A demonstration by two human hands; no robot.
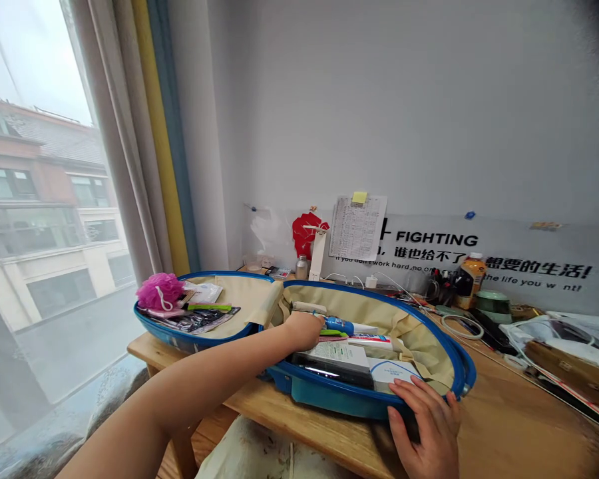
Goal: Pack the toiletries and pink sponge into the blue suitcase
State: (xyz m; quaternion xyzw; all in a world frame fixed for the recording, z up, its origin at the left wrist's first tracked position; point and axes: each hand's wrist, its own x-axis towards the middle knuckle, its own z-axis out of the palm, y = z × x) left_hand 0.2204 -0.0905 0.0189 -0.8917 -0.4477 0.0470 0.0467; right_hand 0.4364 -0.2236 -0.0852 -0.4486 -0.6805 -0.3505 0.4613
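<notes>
An oval blue suitcase (pixel 339 407) with beige lining lies open on the table. My left hand (pixel 304 330) reaches into its right half, fingers curled down beside a blue bottle (pixel 340 325) and a green-edged item; what the fingertips hold is hidden. A white toothpaste tube (pixel 372 341), a white box (pixel 393 374) and a glossy black package (pixel 332 370) lie around it. On the near rim, by the white box, my right hand (pixel 426 419) rests with fingers spread. The left half holds a pink bath puff (pixel 160 293) and a black patterned packet (pixel 204 320).
The wooden table (pixel 524 412) extends right, with a brown pouch (pixel 574 366), plastic bags, cables and a green-lidded container (pixel 494 305). An orange-capped bottle (pixel 469 279) stands at the back near the wall. A window and curtains (pixel 130 133) are on the left.
</notes>
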